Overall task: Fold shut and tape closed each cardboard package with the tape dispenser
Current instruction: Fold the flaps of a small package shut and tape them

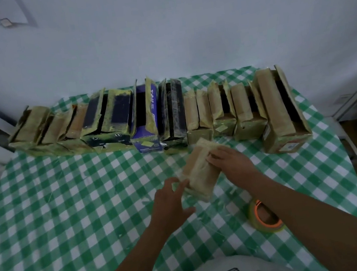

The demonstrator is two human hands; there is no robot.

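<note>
Package (200,173) looks light, slick; my left hand (171,203) and right hand (229,160) press it flat-fingered; I'd grip its long sides.

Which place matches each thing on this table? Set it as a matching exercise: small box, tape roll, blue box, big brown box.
Things:
1 small box
2 tape roll
3 blue box
4 big brown box

Places:
A right end of the row
B between the left hand and right hand
C on the checked cloth, nearest the person
D mid-row

Pairs: 1-B, 2-C, 3-D, 4-A
</note>
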